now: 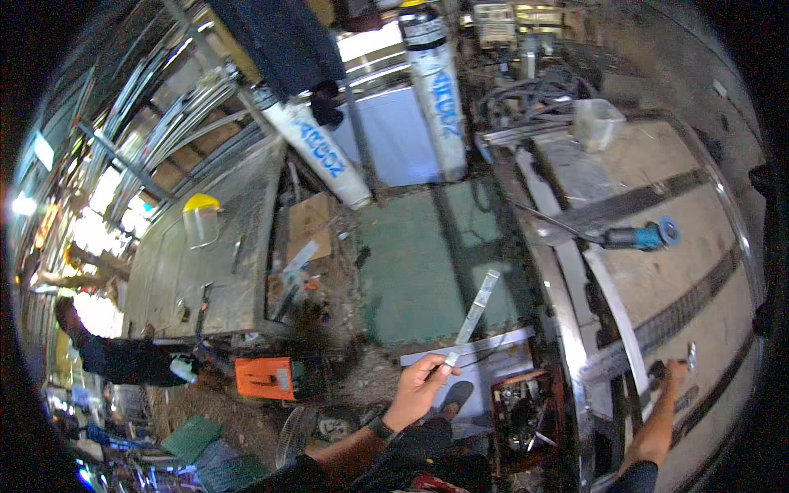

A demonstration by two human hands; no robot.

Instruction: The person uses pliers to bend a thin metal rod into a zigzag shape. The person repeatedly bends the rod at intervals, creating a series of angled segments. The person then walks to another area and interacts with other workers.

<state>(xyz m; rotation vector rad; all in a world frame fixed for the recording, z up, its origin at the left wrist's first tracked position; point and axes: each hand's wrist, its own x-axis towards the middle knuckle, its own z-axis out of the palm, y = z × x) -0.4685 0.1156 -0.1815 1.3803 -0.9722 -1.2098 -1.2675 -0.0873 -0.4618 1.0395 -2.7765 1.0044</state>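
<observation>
My left hand [424,384] is closed on one end of a thin, flat metal strip [477,311], pinched between thumb and fingers. The strip slants up and away over the green mat. Out to the right, my right hand [675,371] reaches down over a large metal-framed bench [707,304], its fingers closed and partly hidden. A small shiny metal piece [692,353] and dark pieces beside the hand are too small to name. Farther up the bench lies a blue-and-black angle grinder [637,236] with its cord trailing left.
Two gas cylinders [441,107] stand beyond the green mat [403,263]. Left is a metal table [164,279] with a yellow-topped clear face shield [201,220]. An orange machine [265,378] and a toolbox [526,419] sit near my legs. A person [123,357] is at far left.
</observation>
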